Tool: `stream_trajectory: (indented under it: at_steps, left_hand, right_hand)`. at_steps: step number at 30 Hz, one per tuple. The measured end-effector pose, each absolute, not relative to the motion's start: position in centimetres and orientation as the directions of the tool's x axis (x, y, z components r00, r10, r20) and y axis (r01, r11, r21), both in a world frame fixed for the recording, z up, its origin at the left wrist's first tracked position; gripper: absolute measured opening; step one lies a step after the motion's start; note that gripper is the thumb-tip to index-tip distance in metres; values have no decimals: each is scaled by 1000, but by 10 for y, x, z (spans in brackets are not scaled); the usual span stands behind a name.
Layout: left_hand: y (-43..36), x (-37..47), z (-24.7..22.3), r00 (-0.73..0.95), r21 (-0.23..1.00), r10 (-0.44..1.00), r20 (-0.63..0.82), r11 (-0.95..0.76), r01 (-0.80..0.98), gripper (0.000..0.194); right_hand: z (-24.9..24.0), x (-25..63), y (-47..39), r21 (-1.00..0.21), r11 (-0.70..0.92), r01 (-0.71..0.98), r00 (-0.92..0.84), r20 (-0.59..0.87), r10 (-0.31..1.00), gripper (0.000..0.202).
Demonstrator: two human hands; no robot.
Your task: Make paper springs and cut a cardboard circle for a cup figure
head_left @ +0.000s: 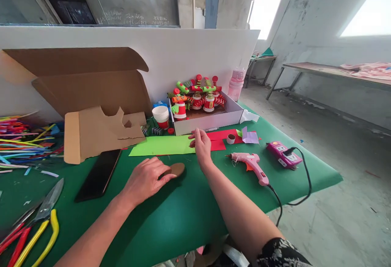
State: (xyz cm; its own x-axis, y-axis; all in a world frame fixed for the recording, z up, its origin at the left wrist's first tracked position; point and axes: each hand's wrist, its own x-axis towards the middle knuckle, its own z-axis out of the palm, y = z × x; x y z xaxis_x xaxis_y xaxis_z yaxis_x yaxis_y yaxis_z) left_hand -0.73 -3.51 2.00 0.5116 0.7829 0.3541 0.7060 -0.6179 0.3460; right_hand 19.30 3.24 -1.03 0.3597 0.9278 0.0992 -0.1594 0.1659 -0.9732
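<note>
My left hand is closed on a small brown disc, pinched between thumb and fingers just above the green table. My right hand hovers by the right end of a light green paper strip, its fingers curled; whether anything is between them is too small to tell. Red paper lies just to its right, with a small roll on it. The pink glue gun rests on the table to the right, its nozzle pointing left.
Behind stands a white box of red and green paper-cup figures, with stacked cups beside it. Cardboard, a black phone, pliers and colored sticks lie left. A corded purple device sits right.
</note>
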Motion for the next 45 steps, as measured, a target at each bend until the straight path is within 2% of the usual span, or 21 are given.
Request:
stream_trajectory:
  at_steps: [1,5,8,11,14,16,19,24,27,30,33,36,39,41,45]
  left_hand:
    - [-39,-10,25,522,307,778,350,-622,720,42]
    - [-38,-7,45,378,273,833,405,-504,819,54]
    - [-32,19,40,509,159,806,300,-569,807,61]
    - [-35,49,15,664,70,734,140,-677,733,67]
    - [-42,62,-12,732,88,680,-47,-727,681,79]
    - [-45,62,-20,731,111,676,-96,-723,682,82]
    - [-45,58,-17,733,133,674,-92,-721,680,78]
    - [-45,60,-9,752,130,657,44,-751,648,78]
    - [-51,65,-15,758,164,653,-13,-746,645,79]
    - [-51,62,-18,762,220,644,-59,-736,640,75]
    - [-35,44,-10,752,271,656,54,-735,622,66]
    - [-12,18,3,692,256,702,167,-709,657,47]
    - [4,4,11,787,150,616,30,-782,606,36]
    - [8,5,12,809,101,586,-45,-803,587,33]
    - [15,22,14,743,93,667,-50,-738,668,27]
  right_hand:
    - [-10,195,34,-968,175,-177,386,95,918,36]
    - [-9,197,36,-956,215,-197,400,122,908,36]
    - [-7,200,35,-946,260,-193,441,153,885,36]
    - [-4,208,35,-927,320,-195,527,177,831,36]
    - [-3,214,34,-919,334,-212,559,166,812,37]
    - [-3,213,32,-925,308,-221,526,153,836,37]
    - [-1,209,28,-943,263,-204,459,145,877,38]
    - [1,207,26,-962,228,-149,411,149,899,42]
    - [0,206,26,-961,216,-175,371,139,918,43]
    - [-3,206,27,-956,209,-208,358,125,925,41]
    - [-5,208,29,-974,174,-144,329,119,937,35]
    - [-7,212,31,-983,119,137,209,146,967,26]
    - [-9,214,31,-930,126,346,143,185,972,23]
    - [-10,214,32,-935,124,332,149,182,972,23]
    - [-13,213,35,-967,110,228,183,153,971,25]
